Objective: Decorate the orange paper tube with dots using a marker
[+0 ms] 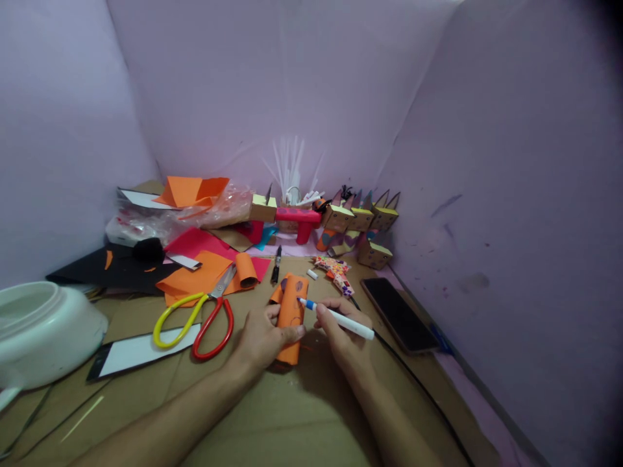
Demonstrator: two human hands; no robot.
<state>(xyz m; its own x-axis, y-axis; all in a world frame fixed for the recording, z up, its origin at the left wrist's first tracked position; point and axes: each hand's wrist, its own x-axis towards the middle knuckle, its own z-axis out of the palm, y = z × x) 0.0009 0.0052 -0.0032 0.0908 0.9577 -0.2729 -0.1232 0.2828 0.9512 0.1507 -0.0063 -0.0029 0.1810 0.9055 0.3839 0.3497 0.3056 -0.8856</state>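
Note:
My left hand (265, 336) grips an orange paper roll (292, 318) near the middle, its thumb across the front. Dark outlined shapes are drawn on the roll, which lies lengthwise away from me. In my right hand (344, 324) is a white marker (348, 323) with a blue collar, its tip at the right side of the roll's surface. A second orange piece shows partly behind the roll's left edge. The small white cap (312, 274) rests just beyond the roll, and a black marker (277, 264) lies to the left of it.
Yellow-and-red scissors (213, 324) and orange paper (195, 275) lie left. A white pot (48, 337) stands far left. A phone (400, 316) and black cable (423, 383) are on the right. Cardboard animal heads (361, 219) and a pink paper figure (298, 216) line the back.

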